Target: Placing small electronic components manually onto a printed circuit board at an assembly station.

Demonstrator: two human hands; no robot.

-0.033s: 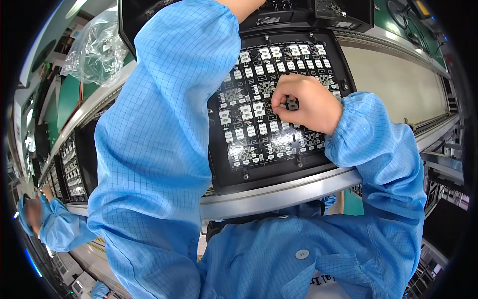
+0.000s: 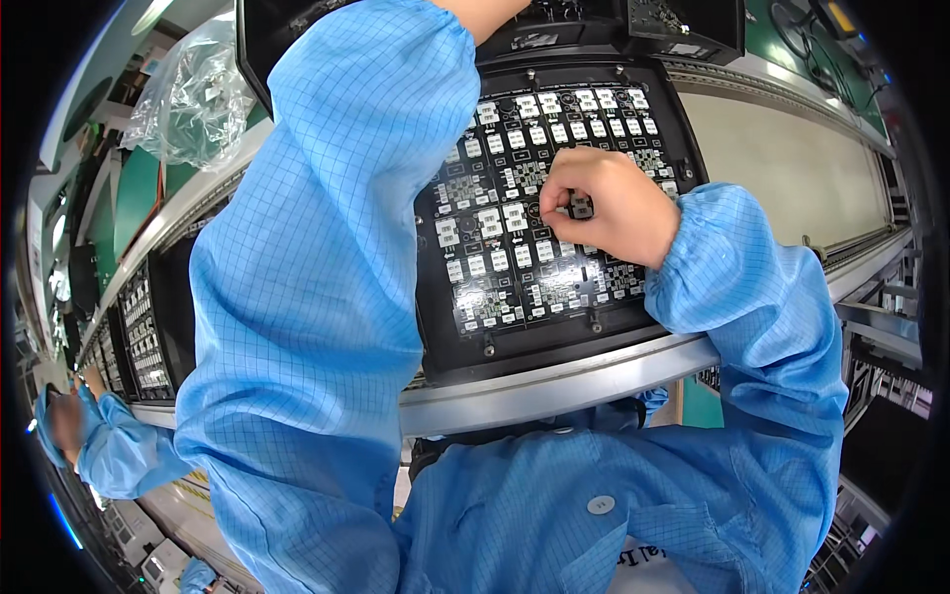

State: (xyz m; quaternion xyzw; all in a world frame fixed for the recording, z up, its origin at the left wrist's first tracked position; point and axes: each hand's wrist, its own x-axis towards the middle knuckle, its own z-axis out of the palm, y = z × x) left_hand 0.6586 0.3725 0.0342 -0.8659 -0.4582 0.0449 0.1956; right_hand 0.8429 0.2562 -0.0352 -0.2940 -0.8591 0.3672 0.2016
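Observation:
A black circuit board (image 2: 503, 252) with rows of white connectors and small parts lies in a black tray-like carrier (image 2: 435, 346) in front of me. Over the middle of the board my right hand (image 2: 614, 203) is closed, thumb and forefinger pinched together just above its surface. Whatever the fingertips hold is too small or hidden to make out. My left arm reaches far forward across the board's left side. Only the wrist part of my left hand (image 2: 483, 14) shows at the top edge, beside black bins; its fingers are out of sight.
Black bins (image 2: 683, 28) with small parts stand behind the carrier. Metal rails (image 2: 564, 381) run along the near side. A clear plastic bag (image 2: 193, 104) sits at the far left. More boards (image 2: 146, 337) and a co-worker in a blue sleeve (image 2: 124, 450) are at left.

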